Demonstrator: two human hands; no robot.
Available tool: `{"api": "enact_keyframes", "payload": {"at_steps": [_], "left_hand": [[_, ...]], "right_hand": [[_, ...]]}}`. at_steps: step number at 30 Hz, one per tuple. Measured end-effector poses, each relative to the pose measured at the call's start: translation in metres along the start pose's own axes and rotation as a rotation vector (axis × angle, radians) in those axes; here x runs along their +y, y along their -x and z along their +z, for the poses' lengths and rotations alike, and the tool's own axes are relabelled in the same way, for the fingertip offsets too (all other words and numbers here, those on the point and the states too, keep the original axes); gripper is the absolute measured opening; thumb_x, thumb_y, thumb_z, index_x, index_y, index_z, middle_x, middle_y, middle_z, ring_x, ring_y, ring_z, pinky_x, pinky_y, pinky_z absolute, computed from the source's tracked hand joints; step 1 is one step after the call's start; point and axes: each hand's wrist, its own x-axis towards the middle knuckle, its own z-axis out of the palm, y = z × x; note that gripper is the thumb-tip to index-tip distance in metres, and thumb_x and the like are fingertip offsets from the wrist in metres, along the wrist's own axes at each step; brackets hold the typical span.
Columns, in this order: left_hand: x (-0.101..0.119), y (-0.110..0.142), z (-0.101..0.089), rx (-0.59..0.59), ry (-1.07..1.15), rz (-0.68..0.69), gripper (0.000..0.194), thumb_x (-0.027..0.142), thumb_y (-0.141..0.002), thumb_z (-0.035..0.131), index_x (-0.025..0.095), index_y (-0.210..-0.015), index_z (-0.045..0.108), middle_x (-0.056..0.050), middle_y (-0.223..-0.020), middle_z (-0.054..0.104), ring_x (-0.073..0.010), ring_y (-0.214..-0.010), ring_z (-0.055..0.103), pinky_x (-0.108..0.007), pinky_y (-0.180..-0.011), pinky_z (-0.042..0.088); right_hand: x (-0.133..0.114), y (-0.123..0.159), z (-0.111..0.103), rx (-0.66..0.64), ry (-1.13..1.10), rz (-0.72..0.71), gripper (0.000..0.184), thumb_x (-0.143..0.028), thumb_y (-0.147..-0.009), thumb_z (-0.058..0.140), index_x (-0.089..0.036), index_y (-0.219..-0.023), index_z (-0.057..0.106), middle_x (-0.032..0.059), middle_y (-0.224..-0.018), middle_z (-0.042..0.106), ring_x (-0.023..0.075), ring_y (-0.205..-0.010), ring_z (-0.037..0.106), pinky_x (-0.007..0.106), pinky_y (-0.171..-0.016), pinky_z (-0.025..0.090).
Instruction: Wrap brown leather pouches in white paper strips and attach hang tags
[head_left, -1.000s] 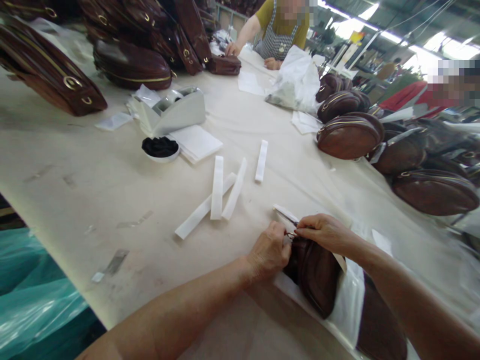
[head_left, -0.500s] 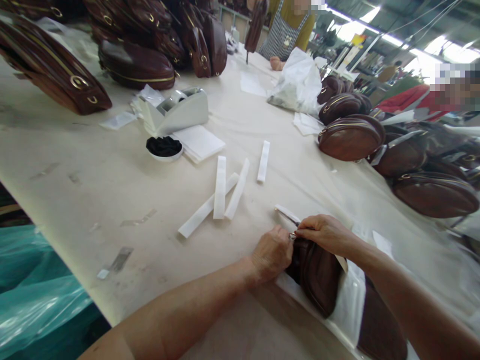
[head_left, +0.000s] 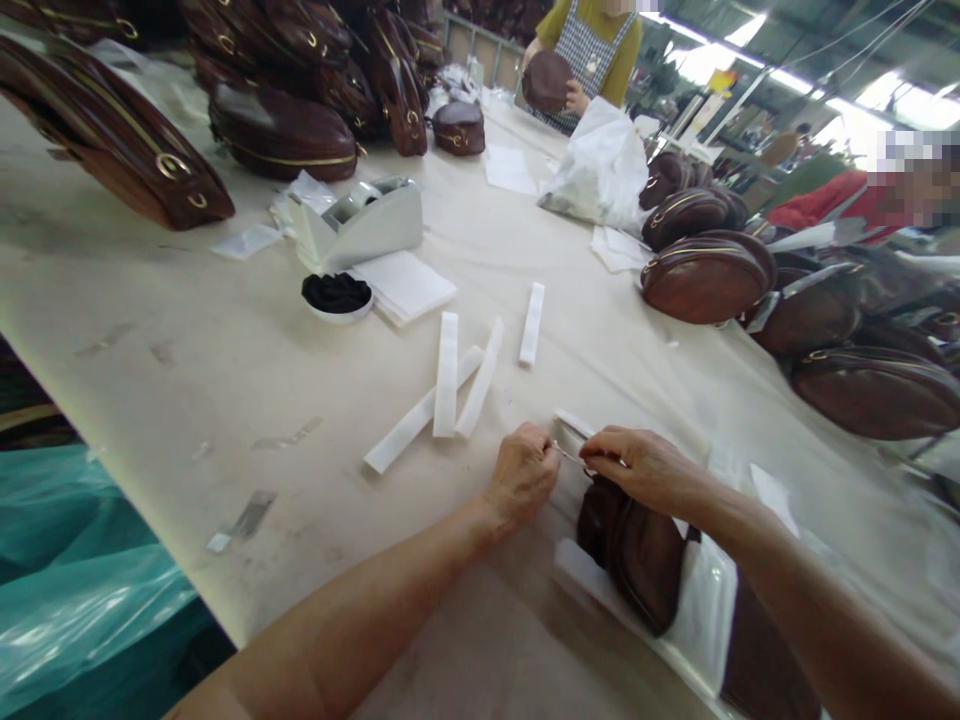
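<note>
My left hand (head_left: 523, 472) is closed, its fingertips pinching the end of a thin pale strand (head_left: 568, 454). The strand runs taut to the top of a dark brown leather bag (head_left: 646, 572), by my right fingers. My right hand (head_left: 637, 465) is closed just above the bag, and a slim, pointed, metal-looking tool (head_left: 574, 424) sticks out past its fingertips. Most of that tool is hidden by the hand, so its kind is unclear. White wrapping (head_left: 701, 610) lies against the bag, with another brown leather piece (head_left: 769, 650) on its right, partly behind my right forearm.
Several white strips (head_left: 445, 375) lie ahead of my left hand. Beyond them are a tape dispenser (head_left: 367, 225), a dish of black material (head_left: 337, 295) and white sheets (head_left: 412, 285). Brown bags pile up at left (head_left: 285, 130) and right (head_left: 709, 277). A co-worker (head_left: 592, 60) stands opposite.
My left hand has drawn away from the bag to the left, and the strand now shows between my hands. Across the table, the co-worker now holds a round brown bag in both hands.
</note>
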Motion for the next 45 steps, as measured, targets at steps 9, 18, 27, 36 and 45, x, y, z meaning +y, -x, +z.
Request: {"api": "enact_keyframes", "payload": {"at_steps": [9, 18, 27, 36, 45], "left_hand": [[0.0, -0.003, -0.001, 0.05, 0.103, -0.05, 0.022, 0.004, -0.072, 0.045, 0.018, -0.055, 0.043, 0.004, -0.059, 0.046, -0.0107, -0.06, 0.046, -0.023, -0.061, 0.036], [-0.001, -0.004, -0.002, 0.044, 0.146, -0.081, 0.021, 0.004, -0.074, 0.047, 0.018, -0.057, 0.045, 0.003, -0.059, 0.047, -0.0104, -0.058, 0.047, -0.024, -0.062, 0.037], [0.006, -0.003, 0.001, -0.17, 0.489, -0.234, 0.045, 0.002, -0.068, 0.049, 0.015, -0.111, 0.05, 0.0, -0.09, 0.059, -0.0058, -0.047, 0.054, -0.019, -0.046, 0.043], [0.01, -0.006, 0.004, -0.261, 0.593, -0.335, 0.01, 0.006, -0.074, 0.051, 0.014, -0.069, 0.055, 0.007, -0.044, 0.05, -0.0072, -0.04, 0.05, -0.015, -0.041, 0.038], [0.009, -0.007, 0.008, -0.247, 0.543, -0.351, 0.013, 0.006, -0.072, 0.052, 0.016, -0.064, 0.053, 0.008, -0.04, 0.049, -0.0081, -0.039, 0.049, -0.016, -0.04, 0.035]], "right_hand": [[-0.003, -0.007, 0.007, -0.031, 0.002, -0.05, 0.026, -0.022, -0.08, 0.045, -0.021, -0.08, 0.071, 0.0053, -0.085, 0.068, 0.0171, -0.077, 0.062, 0.026, -0.072, 0.044], [-0.004, -0.007, 0.012, 0.034, -0.02, -0.039, 0.023, -0.019, -0.076, 0.044, -0.019, -0.072, 0.067, 0.0039, -0.074, 0.066, 0.0148, -0.067, 0.06, 0.023, -0.063, 0.042], [-0.003, -0.005, 0.01, 0.073, -0.1, -0.013, 0.023, -0.024, -0.073, 0.044, -0.018, -0.072, 0.067, 0.0029, -0.07, 0.065, 0.0149, -0.064, 0.058, 0.025, -0.062, 0.041], [0.001, -0.003, 0.013, 0.109, -0.141, -0.038, 0.024, -0.027, -0.075, 0.045, -0.02, -0.072, 0.067, 0.0022, -0.07, 0.064, 0.0148, -0.066, 0.058, 0.025, -0.062, 0.042], [-0.002, -0.001, 0.013, 0.123, -0.131, -0.05, 0.023, -0.026, -0.077, 0.044, -0.02, -0.072, 0.066, 0.0021, -0.07, 0.064, 0.0146, -0.066, 0.058, 0.025, -0.062, 0.042]]}}
